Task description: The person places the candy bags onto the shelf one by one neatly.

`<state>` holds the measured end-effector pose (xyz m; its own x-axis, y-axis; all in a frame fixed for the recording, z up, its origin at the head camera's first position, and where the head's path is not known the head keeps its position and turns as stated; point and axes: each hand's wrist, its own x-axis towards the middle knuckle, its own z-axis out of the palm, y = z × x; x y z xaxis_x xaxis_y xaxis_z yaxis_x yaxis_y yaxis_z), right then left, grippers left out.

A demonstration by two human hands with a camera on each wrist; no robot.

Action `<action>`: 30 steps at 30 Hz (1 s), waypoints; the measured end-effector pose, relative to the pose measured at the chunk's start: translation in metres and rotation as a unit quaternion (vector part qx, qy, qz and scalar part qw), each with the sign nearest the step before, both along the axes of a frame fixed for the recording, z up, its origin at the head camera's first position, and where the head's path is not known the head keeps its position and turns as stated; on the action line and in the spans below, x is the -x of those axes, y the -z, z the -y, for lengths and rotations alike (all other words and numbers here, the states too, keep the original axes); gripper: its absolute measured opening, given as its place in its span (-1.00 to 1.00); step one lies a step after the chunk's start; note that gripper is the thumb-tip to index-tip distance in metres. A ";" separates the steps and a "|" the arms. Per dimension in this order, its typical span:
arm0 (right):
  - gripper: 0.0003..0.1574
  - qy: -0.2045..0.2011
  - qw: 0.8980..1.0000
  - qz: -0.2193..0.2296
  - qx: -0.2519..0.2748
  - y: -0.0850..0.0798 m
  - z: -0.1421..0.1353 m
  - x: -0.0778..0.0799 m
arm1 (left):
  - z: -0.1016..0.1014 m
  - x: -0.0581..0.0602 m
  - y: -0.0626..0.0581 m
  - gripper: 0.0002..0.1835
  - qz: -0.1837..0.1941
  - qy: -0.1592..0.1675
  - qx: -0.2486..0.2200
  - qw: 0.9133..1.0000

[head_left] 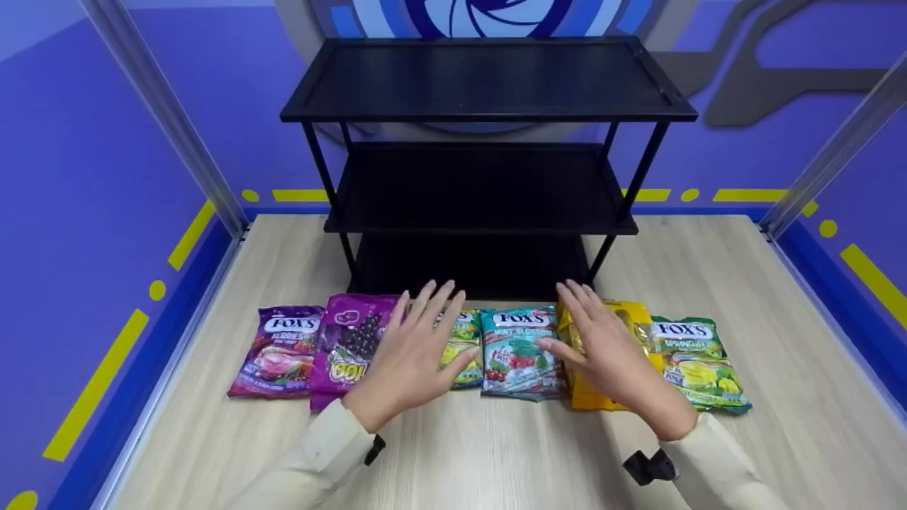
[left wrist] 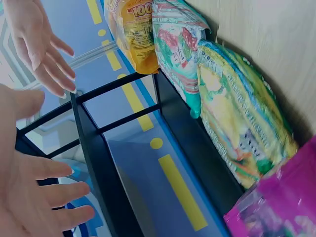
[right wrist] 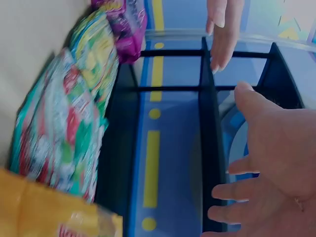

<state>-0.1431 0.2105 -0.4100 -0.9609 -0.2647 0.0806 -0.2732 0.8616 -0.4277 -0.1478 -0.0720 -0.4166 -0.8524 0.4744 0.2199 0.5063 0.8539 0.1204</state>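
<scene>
Six printed bags (head_left: 521,354) lie in a row near a black shelf (head_left: 482,188); left hand (head_left: 414,354) and right hand (head_left: 613,354) hover above, fingers extended, grasping nothing.

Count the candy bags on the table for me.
6, left to right in one row: Fox's Berries bag, magenta bag, green-yellow bag, Fox's Mint Blossom bag, yellow bag, Fox's Spring Tea bag. None seems fully hidden.

Left hand (left wrist: 34,187), fingers straight, parted; right hand (left wrist: 37,42) near it. Black shelf (left wrist: 97,153) beyond the left hand. Well apart from that hand, in a row: orange packet (left wrist: 138,39), teal packet (left wrist: 177,54), yellow-green packet (left wrist: 239,111), magenta packet (left wrist: 286,195).
</scene>
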 end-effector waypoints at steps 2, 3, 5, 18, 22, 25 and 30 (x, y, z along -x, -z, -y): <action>0.05 0.012 1.000 -0.003 0.010 0.002 -0.007 0.001 | 0.000 0.002 0.003 -0.22 -0.001 -0.006 -0.017 1.000; 0.04 0.020 1.000 -0.005 0.015 0.003 -0.012 0.002 | 0.000 0.002 0.004 -0.24 0.002 -0.007 -0.028 1.000; 0.00 0.038 0.999 -0.013 0.025 0.006 -0.022 0.002 | -0.001 0.004 0.006 -0.27 0.006 -0.009 -0.050 0.999; -0.13 0.134 0.987 -0.003 0.085 0.046 -0.092 -0.009 | -0.015 0.009 0.025 -0.37 0.051 -0.003 -0.187 0.981; -0.10 0.165 0.983 0.023 0.081 0.055 -0.110 -0.012 | -0.021 0.010 0.030 -0.38 0.062 0.002 -0.216 0.974; -0.07 0.191 0.978 0.045 0.076 0.059 -0.121 -0.013 | -0.024 0.010 0.032 -0.37 0.079 -0.004 -0.226 0.971; -0.09 0.221 0.972 0.057 0.062 0.068 -0.136 -0.010 | -0.031 0.011 0.038 -0.37 0.096 -0.012 -0.238 0.966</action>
